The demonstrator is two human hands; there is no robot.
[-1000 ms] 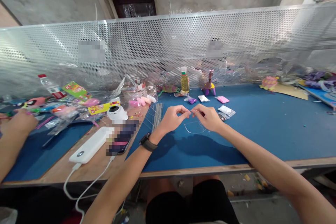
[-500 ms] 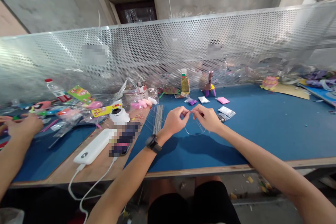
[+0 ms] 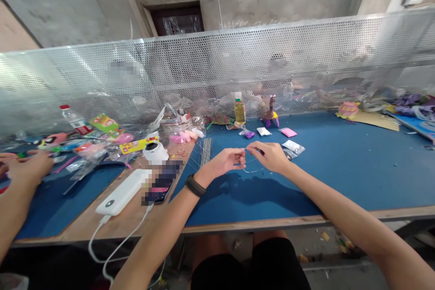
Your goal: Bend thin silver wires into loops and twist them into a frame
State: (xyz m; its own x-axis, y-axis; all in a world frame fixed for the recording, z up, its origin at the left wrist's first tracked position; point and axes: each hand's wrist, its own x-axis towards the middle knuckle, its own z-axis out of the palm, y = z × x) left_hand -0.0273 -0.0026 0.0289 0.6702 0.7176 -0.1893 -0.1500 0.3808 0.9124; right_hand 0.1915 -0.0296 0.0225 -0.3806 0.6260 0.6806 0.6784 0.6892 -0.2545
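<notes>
My left hand point(image 3: 228, 161) and my right hand point(image 3: 271, 156) meet fingertip to fingertip above the blue table mat. A thin, pale wire point(image 3: 252, 171) loops down between them. Both hands pinch it, the left with its lower fingers curled and turned toward me. The pinched ends are too small to make out. A bundle of straight thin wires point(image 3: 205, 153) lies on the mat left of my left hand. Past my right hand lie small bags of white clay point(image 3: 293, 146), pink clay point(image 3: 288, 132) and purple clay point(image 3: 249, 134).
A clay animal figure point(image 3: 271, 115) and a bottle of yellow liquid point(image 3: 239, 111) stand along the perforated metal screen point(image 3: 217, 68). To the left are a power bank point(image 3: 124, 191), a phone point(image 3: 163, 183) and a white roll point(image 3: 155, 152). Another person's hand point(image 3: 32, 170) works at far left.
My left wrist has turned, showing more of the curled fingers, and the hand sits slightly lower. The wire loop now hangs flatter. My right hand stays nearly in place.
</notes>
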